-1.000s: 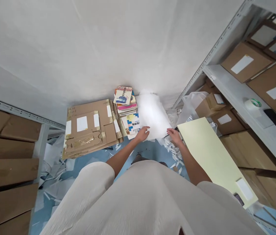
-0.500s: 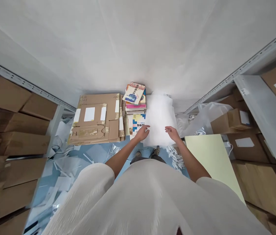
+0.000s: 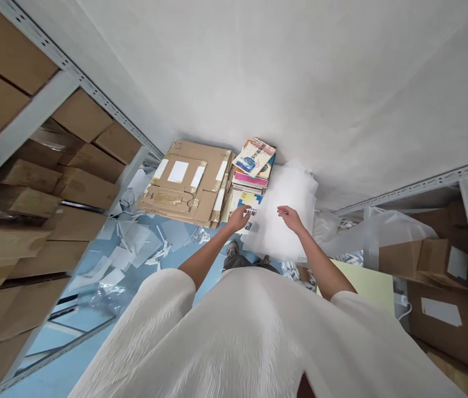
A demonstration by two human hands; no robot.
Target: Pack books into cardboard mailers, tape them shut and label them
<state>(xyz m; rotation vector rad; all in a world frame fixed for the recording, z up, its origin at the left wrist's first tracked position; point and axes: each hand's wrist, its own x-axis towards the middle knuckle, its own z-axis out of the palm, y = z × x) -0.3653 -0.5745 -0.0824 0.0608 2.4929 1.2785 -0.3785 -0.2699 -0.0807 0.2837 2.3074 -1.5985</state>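
Sheets (image 3: 287, 190), white and slightly see-through at the edges, lie in a loose pile ahead of me, directly right of a stack of books (image 3: 252, 178). Left hand (image 3: 239, 219): released, fingers loosely bent, over the lower book (image 3: 251, 198) with the blue-and-yellow cover, near the pile's left edge. Right hand (image 3: 291, 218): released, fingers half curled and pointing inward, above the pile's middle. Whether either hand makes contact below, I cannot tell. The two hands stand apart, roughly level.

Surroundings: flattened cardboard (image 3: 184, 190), taped and bearing white labels, is stacked just left of the books. The top book sits askew. Behind these rises a pale wall (image 3: 259, 66). Paper scraps (image 3: 136, 243) litter the blue floor on my left. A pale yellow board (image 3: 369, 282) lies to my right, partly behind my forearm; brown boxes (image 3: 87, 166) fill the left shelving.
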